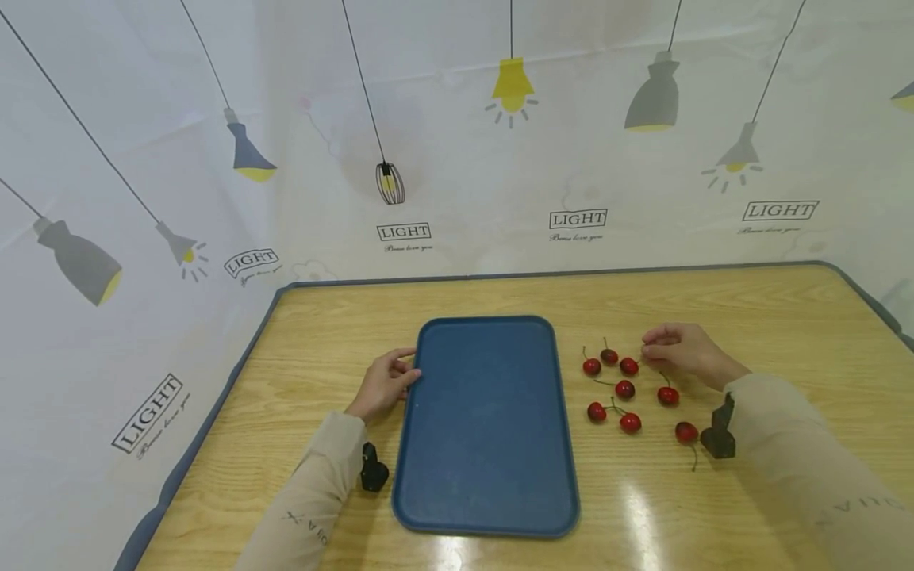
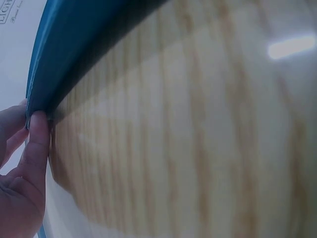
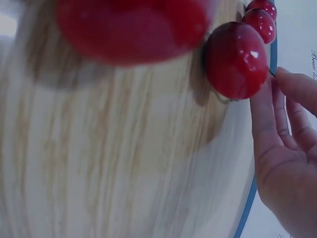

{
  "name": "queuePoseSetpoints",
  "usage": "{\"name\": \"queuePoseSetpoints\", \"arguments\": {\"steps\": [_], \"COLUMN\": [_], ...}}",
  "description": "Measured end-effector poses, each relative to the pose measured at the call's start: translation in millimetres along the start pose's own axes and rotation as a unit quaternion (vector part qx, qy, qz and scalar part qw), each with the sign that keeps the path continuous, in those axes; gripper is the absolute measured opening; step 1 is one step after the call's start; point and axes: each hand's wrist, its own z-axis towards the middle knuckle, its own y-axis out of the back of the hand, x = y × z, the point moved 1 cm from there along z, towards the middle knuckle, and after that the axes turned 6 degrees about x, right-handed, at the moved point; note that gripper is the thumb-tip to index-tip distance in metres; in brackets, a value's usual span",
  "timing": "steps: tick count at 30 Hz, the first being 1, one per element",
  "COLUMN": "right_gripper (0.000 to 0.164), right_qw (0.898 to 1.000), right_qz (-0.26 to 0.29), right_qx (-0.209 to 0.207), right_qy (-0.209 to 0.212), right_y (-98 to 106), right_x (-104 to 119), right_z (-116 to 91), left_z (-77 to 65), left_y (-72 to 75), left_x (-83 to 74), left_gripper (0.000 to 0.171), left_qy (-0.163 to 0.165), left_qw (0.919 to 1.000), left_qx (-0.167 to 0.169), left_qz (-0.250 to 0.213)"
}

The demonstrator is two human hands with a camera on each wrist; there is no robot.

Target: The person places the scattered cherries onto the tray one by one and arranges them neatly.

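Note:
A blue rectangular tray (image 1: 493, 420) lies on the wooden table. My left hand (image 1: 385, 385) grips its left rim, with the thumb at the edge; the rim (image 2: 37, 84) passes between thumb and fingers in the left wrist view. To the tray's right lie several red cherries with stems. My right hand (image 1: 678, 349) is just right of a cherry (image 1: 629, 365) at the back of the group, thumb and forefinger close together. Another cherry (image 3: 237, 59) partly covers the forefinger in the right wrist view. Whether the fingertips pinch a stem cannot be made out.
Nearest the right wrist lies a cherry (image 1: 686, 432), beside a black wrist camera (image 1: 720, 432). Another black camera (image 1: 373, 469) sits at the left wrist, near the tray. The table (image 1: 343, 309) has a dark edge along a white curtain (image 1: 457, 159) printed with lamps.

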Motion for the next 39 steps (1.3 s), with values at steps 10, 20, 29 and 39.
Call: {"name": "queuePoseSetpoints", "arguments": {"steps": [10, 20, 29, 39], "right_gripper": [0.038, 0.042, 0.045, 0.046], "right_qw": [0.999, 0.999, 0.998, 0.998], "right_qz": [0.029, 0.033, 0.033, 0.004], "right_qx": [0.005, -0.006, -0.020, -0.013], "right_qy": [0.015, 0.019, 0.040, 0.061], "right_y": [-1.4, -2.4, -3.3, -11.6], "right_x": [0.4, 3.8, 13.8, 32.7], "right_z": [-1.0, -4.5, -9.8, -10.7], "left_z": [-0.5, -0.9, -0.9, -0.9], "left_y": [-0.6, -1.5, -0.6, 0.6], "left_x": [-2.4, -0.7, 0.5, -0.4], "left_gripper": [0.043, 0.043, 0.043, 0.043], "left_qy": [-0.004, -0.008, -0.008, -0.009], "left_qw": [1.0000, 1.0000, 1.0000, 1.0000], "left_qx": [-0.002, -0.001, -0.001, 0.001], "left_qz": [-0.002, 0.000, -0.001, -0.001]}}
